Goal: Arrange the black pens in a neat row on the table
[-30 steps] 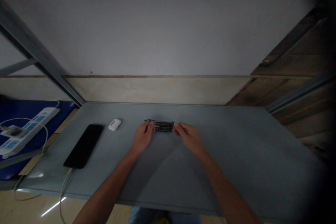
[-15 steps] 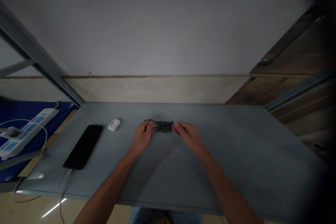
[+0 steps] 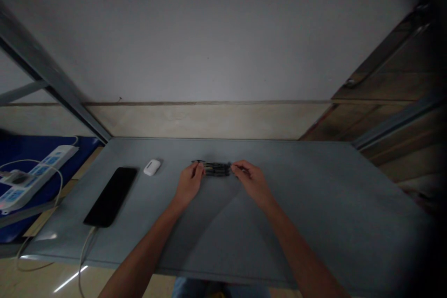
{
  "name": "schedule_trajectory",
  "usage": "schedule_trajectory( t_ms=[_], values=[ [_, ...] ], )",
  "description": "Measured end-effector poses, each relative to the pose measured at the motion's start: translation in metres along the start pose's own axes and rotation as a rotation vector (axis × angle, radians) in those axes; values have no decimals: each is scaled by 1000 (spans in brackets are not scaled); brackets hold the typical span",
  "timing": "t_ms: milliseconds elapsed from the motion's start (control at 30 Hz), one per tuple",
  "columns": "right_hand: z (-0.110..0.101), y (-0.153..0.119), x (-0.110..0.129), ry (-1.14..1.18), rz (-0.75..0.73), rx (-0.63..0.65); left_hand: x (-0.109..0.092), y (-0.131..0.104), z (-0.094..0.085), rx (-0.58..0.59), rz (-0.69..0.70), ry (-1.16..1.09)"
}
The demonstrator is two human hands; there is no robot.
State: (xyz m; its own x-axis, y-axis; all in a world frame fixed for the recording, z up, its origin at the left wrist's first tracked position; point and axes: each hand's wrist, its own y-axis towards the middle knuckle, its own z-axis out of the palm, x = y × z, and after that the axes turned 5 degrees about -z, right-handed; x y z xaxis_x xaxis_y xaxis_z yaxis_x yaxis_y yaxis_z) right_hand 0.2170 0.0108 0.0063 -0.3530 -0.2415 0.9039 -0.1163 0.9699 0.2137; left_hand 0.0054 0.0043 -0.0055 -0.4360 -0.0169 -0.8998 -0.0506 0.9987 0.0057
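A bundle of several slim black pens (image 3: 217, 169) lies crosswise between my hands, side by side at the far middle of the grey table. My left hand (image 3: 189, 180) is closed in a pinch around their left ends, which it partly hides; one tip pokes out beyond the fingers. At the opposite end, thumb and forefinger of my right hand (image 3: 252, 179) pinch the right ends of the pens. Left of my left hand sits a white earbud case (image 3: 152, 167).
A black phone (image 3: 111, 197) with a white charging cable (image 3: 83, 253) lies on the grey table (image 3: 331, 214) at the left. Beyond the table's left edge, a white power strip (image 3: 38, 177) rests on a blue surface. A wall (image 3: 209, 121) borders the back.
The fingers of my right hand have shifted slightly at the pens' right ends. My left hand and the pens stay practically where they were.
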Motion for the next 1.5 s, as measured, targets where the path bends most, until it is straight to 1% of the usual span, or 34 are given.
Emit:
schedule_trajectory(
  t_ms=[100, 233, 367, 500, 567, 600, 667, 767, 833, 900, 1000, 1100, 1200, 1300, 1367, 1400, 1433, 1500],
  values=[
    [0, 0, -1, -6, -5, 22, -1, -1, 1, 11, -9, 3],
    [1, -1, 3, -9, 4, 54, -2, -2, 2, 24, 2, 26],
    [3, -2, 6, -3, 24, 76, -1, -1, 2, 4, 5, 20],
    [4, -1, 3, 11, 0, 60, 1, 1, 1, -1, -8, -7],
    [4, 0, 2, 15, -15, 35, 0, 0, 0, -8, 15, 14],
    [4, 0, 1, 22, -15, 24, -1, -1, -1, -10, 39, 55],
    [3, 1, 0, 39, 2, 14, -6, -5, -1, -4, 103, 206],
    [1, 1, 1, 63, 23, 24, -13, -15, 3, 76, 211, 466],
    [1, 0, 2, 76, 7, 60, -17, -20, 6, 141, 276, 545],
    [2, -1, 4, 77, -32, 140, -19, -24, 9, 186, 314, 579],
    [5, -4, 7, 64, -76, 269, -20, -26, 11, 218, 320, 602],
    [5, -6, 9, 67, -73, 310, -20, -25, 10, 231, 315, 611],
    [-1, -4, 9, 41, -71, 268, -21, -23, 7, 220, 316, 614],
    [-10, 1, 3, -96, -63, 117, -22, -22, 6, 190, 304, 626],
    [-15, 4, -6, -246, -79, 9, -22, -22, 5, 175, 293, 644],
    [-16, 6, -10, -325, -100, -22, -22, -22, 5, 168, 286, 657],
    [-17, 7, -15, -391, -124, -23, -22, -21, 5, 160, 278, 671],
    [-17, 9, -25, -475, -155, 21, -22, -21, 5, 151, 261, 701]
  ],
)
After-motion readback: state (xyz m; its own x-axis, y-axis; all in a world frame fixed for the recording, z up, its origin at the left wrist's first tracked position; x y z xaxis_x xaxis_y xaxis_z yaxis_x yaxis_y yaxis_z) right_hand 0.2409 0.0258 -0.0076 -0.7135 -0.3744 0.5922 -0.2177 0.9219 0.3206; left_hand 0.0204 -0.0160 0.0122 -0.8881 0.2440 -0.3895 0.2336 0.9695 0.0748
